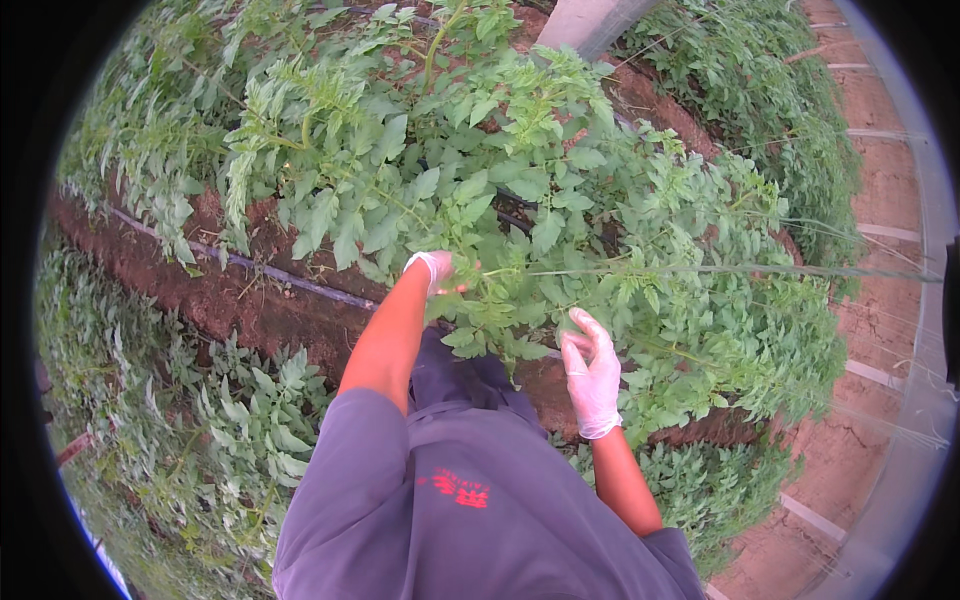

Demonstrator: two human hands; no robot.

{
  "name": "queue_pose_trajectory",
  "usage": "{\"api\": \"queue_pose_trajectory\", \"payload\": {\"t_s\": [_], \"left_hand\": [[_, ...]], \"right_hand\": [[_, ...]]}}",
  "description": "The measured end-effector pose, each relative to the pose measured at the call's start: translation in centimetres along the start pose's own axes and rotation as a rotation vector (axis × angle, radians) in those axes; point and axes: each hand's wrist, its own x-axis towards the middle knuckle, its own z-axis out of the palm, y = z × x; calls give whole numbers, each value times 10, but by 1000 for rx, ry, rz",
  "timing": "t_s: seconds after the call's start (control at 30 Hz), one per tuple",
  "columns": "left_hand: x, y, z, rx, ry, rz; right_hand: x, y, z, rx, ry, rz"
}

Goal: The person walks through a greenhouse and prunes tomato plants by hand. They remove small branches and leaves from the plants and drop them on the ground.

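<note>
My left hand (441,271), in a thin translucent glove, reaches into the top of a leafy tomato plant (487,315). Leaves cover part of its fingers, so its grip is unclear. A pale twine (720,268) stretches from the stem beside that hand towards the right edge of the view. My right hand (592,375), gloved too, is raised below the twine at the plant's right side. Its thumb and forefinger are apart, close to a thin leaf shoot (564,309), and I see nothing clearly held between them.
Dense tomato rows surround me, including foliage (247,427) at lower left. A dark drip hose (247,262) lies along the brown soil ridge (225,300). A concrete post (592,26) stands ahead. Beyond the plants at right are bare ground (870,315) and plastic sheeting (919,330).
</note>
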Motion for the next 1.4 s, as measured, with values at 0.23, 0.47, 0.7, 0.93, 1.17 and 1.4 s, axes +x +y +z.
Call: {"api": "queue_pose_trajectory", "payload": {"t_s": [0.23,0.47,0.7,0.93,1.17,1.4], "left_hand": [[-34,8,45,-173,132,3],[-53,4,69,-311,207,125],[-77,13,95,-443,346,337],[-211,-87,44,160,906,190],[-321,-128,-57,431,1334,-162],[-295,15,-124,446,1204,509]], "right_hand": [[-9,-4,4,28,8,98],[-13,8,-1,112,-91,143],[-10,24,-18,132,-179,107],[-5,35,-19,116,-296,3],[13,-9,18,10,-395,-141],[74,-89,115,64,-363,-331]]}}
